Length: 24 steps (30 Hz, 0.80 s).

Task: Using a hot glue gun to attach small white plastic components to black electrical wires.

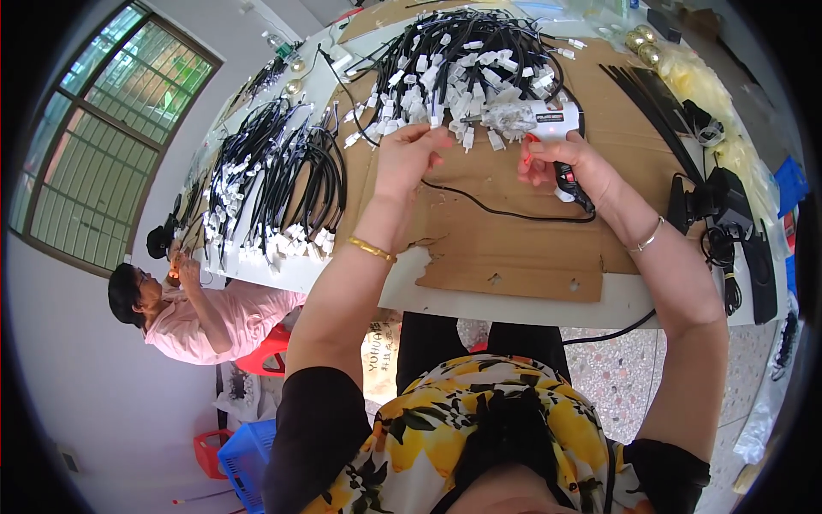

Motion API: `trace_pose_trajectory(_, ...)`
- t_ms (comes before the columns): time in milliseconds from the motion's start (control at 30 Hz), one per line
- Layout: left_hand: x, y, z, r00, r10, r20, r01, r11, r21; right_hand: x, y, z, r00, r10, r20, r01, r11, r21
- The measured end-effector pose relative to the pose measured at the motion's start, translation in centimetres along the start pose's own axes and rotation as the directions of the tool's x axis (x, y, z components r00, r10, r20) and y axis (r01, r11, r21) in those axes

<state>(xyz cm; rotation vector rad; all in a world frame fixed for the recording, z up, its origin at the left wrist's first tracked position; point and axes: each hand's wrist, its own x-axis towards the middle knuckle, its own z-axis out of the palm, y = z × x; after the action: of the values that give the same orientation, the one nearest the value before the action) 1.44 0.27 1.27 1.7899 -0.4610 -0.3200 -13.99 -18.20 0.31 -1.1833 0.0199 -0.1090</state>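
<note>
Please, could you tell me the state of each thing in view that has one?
Left hand: pinched at white connectors; what it grips is unclear.
Right hand: closed around white tool.
White tool: held; on or off unclear.
Cable pile: heaped.
Black cord: lying curved.
Cardboard: flat, torn at near edge.
Window: barred; open or shut unclear.

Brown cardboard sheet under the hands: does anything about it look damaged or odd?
Yes: the flat brown cardboard sheet looks torn at its near left corner; the edge is ragged there, unlike its straighter near edge, and the white tabletop shows beside it.
</note>
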Motion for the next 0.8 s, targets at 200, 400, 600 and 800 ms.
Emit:
trace_pose_trajectory(200,-4.5,1.4,-2.7,0.986,-0.007,0.169,0.093,0.857,-0.507,-0.2,0.0,-0.3,0.996,-0.074,-0.043,0.07,0.994,-0.08)
trace_pose_trajectory(400,-4.0,6.8,-4.4,0.955,0.284,0.09,-0.147,0.713,-0.686,0.2,-0.6,-0.4,0.992,-0.116,0.059,0.119,0.991,-0.062)
trace_pose_trajectory(600,4.6,17.5,-4.6,0.897,0.441,-0.02,-0.348,0.681,-0.644,0.1,-0.4,-0.5,0.991,-0.118,-0.057,0.118,0.993,-0.003)
trace_pose_trajectory(800,6.9,25.5,-3.5,0.688,0.7,-0.191,-0.628,0.442,-0.641,-0.2,-0.7,-0.2,0.995,-0.088,-0.05,0.09,0.995,0.036)
